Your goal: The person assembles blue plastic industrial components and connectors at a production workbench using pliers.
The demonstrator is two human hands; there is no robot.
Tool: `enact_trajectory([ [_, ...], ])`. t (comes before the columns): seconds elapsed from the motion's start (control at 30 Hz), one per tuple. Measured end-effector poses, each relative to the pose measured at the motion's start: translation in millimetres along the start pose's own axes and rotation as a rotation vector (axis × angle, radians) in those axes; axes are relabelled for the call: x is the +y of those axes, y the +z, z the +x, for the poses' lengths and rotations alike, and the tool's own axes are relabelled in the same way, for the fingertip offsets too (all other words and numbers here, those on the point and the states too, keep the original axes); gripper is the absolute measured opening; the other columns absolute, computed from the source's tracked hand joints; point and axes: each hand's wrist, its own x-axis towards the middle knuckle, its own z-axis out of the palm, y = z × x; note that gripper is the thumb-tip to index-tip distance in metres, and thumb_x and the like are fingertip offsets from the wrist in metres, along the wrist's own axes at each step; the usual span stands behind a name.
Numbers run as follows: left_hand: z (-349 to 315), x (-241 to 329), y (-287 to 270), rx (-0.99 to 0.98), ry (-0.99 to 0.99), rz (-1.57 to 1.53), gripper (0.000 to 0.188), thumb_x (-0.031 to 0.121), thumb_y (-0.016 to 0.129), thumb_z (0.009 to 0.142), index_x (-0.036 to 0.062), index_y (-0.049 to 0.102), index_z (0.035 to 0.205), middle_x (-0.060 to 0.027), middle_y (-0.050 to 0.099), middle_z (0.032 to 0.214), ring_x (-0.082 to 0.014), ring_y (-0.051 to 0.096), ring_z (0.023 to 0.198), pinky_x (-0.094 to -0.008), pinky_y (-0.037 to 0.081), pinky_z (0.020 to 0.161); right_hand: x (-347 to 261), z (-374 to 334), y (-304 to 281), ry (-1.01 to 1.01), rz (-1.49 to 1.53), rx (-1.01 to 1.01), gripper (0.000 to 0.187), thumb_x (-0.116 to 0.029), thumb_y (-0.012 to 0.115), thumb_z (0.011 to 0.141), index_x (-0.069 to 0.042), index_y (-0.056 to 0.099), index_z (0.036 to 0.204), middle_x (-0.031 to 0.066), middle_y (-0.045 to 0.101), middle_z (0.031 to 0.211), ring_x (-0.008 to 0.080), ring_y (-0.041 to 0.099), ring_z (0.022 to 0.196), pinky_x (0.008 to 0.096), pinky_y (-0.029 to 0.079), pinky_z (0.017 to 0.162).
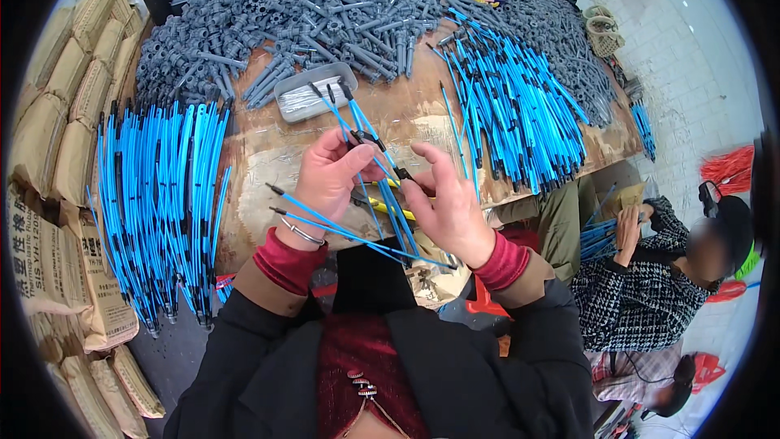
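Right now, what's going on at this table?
A person's left-hand fingers hold some slim blue rods, while the right-hand fingers are at a black piece along them. Many more rods lie in a left pile and a right pile. Grey parts are heaped beyond, behind a small tray.
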Motion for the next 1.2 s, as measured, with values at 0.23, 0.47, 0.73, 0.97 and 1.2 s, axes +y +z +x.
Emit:
enact_trajectory([
  [0.23, 4.5, -1.0, -18.5, -0.213, -0.033, -0.184, 0.014, 0.008, 0.051, 0.090, 0.0044, 0.053, 0.104, -0.0092, 0.062, 0.079, -0.0208, 0.063, 0.072, -0.0313, 0.054, 0.067, -5.3, -1.9, 2.1, 0.059, 0.055, -0.012, 0.048, 0.003, 0.059, 0.081, 0.002, 0.036, 0.124, 0.0120, 0.063, 0.069, 0.0213, 0.063, 0.059, 0.0292, 0.048, 0.053],
  [0.47, -6.5, 10.3, 12.9, 0.072, -0.035, -0.148, 0.016, 0.008, 0.047, 0.091, 0.0065, 0.052, 0.107, -0.0074, 0.055, 0.068, -0.0199, 0.059, 0.060, -0.0298, 0.050, 0.055, 49.8, 33.6, -42.9, -0.021, -0.043, -0.062, 0.023, -0.011, 0.056, 0.087, 0.000, 0.057, 0.107, 0.0103, 0.066, 0.087, 0.0166, 0.063, 0.078, 0.0300, 0.049, 0.065],
  [0.73, 1.9, 8.9, -25.4, -0.385, -0.182, -0.306, 0.014, 0.012, 0.049, 0.092, 0.0062, 0.053, 0.104, -0.0117, 0.060, 0.070, -0.0207, 0.061, 0.061, -0.0291, 0.048, 0.051, 231.6, 83.2, -167.9, 0.433, -0.989, 0.110, 0.026, -0.027, 0.058, 0.081, -0.004, 0.064, 0.092, 0.0199, 0.064, 0.088, 0.0377, 0.061, 0.083, 0.0458, 0.048, 0.076],
  [0.97, -5.4, 11.0, -13.8, -0.426, -0.211, -0.114, 0.013, 0.013, 0.050, 0.092, 0.0058, 0.055, 0.101, -0.0164, 0.066, 0.084, -0.0231, 0.064, 0.069, -0.0320, 0.052, 0.059, 199.1, 85.4, -169.0, 0.427, -0.971, 0.217, 0.029, -0.029, 0.061, 0.080, -0.002, 0.061, 0.093, 0.0215, 0.064, 0.087, 0.0402, 0.060, 0.084, 0.0457, 0.048, 0.075],
  [1.2, -0.4, 7.8, -22.5, -0.199, -0.192, -0.121, 0.014, 0.013, 0.049, 0.092, 0.0059, 0.055, 0.102, -0.0170, 0.066, 0.092, -0.0269, 0.067, 0.081, -0.0354, 0.054, 0.069, 38.3, 85.0, -148.7, -0.082, -0.174, 0.412, 0.018, -0.013, 0.059, 0.086, 0.002, 0.056, 0.097, 0.0102, 0.060, 0.073, 0.0128, 0.056, 0.066, 0.0262, 0.046, 0.061],
])
